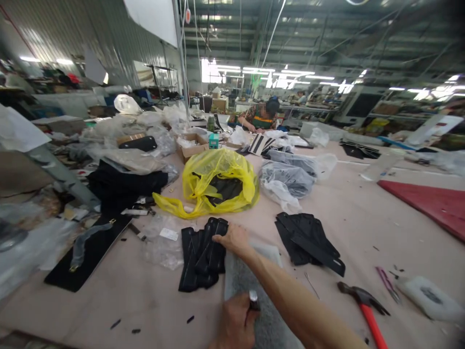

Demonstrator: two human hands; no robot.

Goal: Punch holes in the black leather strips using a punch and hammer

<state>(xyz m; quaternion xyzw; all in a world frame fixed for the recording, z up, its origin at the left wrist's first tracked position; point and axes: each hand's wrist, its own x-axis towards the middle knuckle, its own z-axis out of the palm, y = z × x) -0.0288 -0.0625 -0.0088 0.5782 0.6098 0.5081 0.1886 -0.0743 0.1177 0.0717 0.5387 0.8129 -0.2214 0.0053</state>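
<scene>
Black pieces (pixel 307 237), two piles on the counter (pixel 163 305); which is finished, I can't tell
Left hand (pixel 236 322) curled round a metal-tipped tool (pixel 253 299); right hand (pixel 235 238), thumb out, touches the left pile (pixel 201 257), grip unclear

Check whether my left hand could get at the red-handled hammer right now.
Probably not directly: your right forearm slants between your left hand and the hammer, and the left hand is closed around a metal-tipped tool.

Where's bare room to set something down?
Table between the red sheet and right black pile looks mostly bare; so does the patch between the black board and left hand, save a few scraps. Crowded: the far left, under plastic bags.
</scene>
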